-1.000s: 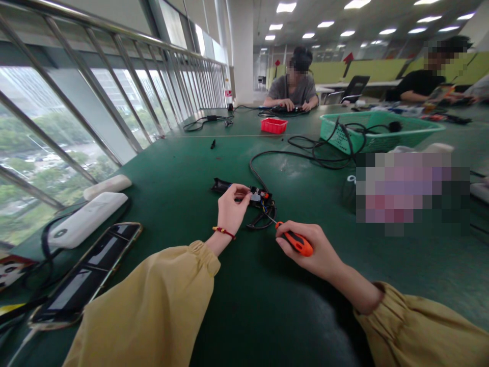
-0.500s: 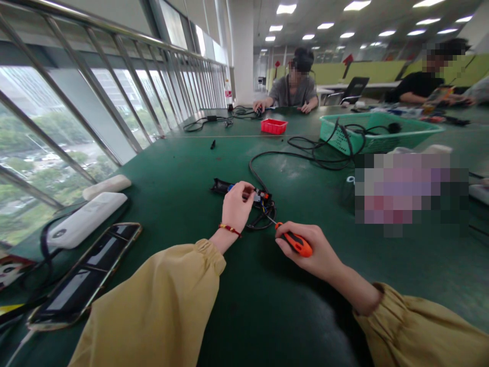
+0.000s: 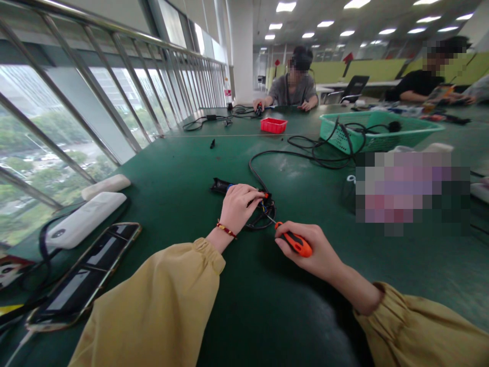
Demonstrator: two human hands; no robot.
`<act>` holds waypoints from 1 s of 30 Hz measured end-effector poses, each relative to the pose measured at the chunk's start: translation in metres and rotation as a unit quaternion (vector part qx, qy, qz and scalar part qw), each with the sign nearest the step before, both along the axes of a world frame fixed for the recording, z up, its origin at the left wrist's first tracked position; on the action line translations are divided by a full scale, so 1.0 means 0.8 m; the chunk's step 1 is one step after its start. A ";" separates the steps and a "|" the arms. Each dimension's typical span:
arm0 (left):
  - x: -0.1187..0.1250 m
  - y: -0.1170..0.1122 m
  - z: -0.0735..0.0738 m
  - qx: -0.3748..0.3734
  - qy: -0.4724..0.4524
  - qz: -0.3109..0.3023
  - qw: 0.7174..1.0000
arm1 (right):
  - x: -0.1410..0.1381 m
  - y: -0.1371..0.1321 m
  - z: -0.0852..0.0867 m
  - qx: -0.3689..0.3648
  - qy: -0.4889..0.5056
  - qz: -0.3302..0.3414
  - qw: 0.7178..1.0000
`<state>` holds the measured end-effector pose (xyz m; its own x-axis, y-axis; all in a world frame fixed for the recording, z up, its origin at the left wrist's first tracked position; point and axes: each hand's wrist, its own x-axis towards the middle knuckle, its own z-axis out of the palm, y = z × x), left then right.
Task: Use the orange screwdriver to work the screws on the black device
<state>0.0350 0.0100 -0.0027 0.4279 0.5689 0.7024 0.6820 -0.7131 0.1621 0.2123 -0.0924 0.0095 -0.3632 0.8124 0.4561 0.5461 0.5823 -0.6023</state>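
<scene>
A small black electrical device [image 3: 222, 186] with exposed coloured wiring lies on the green table [image 3: 183, 168], its black cable [image 3: 255, 168] running off to the back right. My left hand [image 3: 237, 206] rests over the device's wired end, fingers curled and pinching it. My right hand [image 3: 311, 248] is closed round an orange-handled screwdriver [image 3: 295, 241]; its thin shaft points up-left toward the wiring, the tip close to my left fingers.
A phone [image 3: 82, 278] and two white power banks [image 3: 86, 219] with a cable lie at the left near the railing. A green basket [image 3: 376, 131] of cables and a red tray [image 3: 273, 125] stand farther back. Two other people sit at the far end.
My left hand has slid right along the device, from its middle to over the wired end. My right hand and the screwdriver have barely moved. The far person's hands have shifted.
</scene>
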 end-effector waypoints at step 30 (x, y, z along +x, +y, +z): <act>-0.060 0.026 0.000 -0.044 0.181 0.095 0.978 | 0.004 -0.006 0.006 0.126 0.149 -0.182 0.964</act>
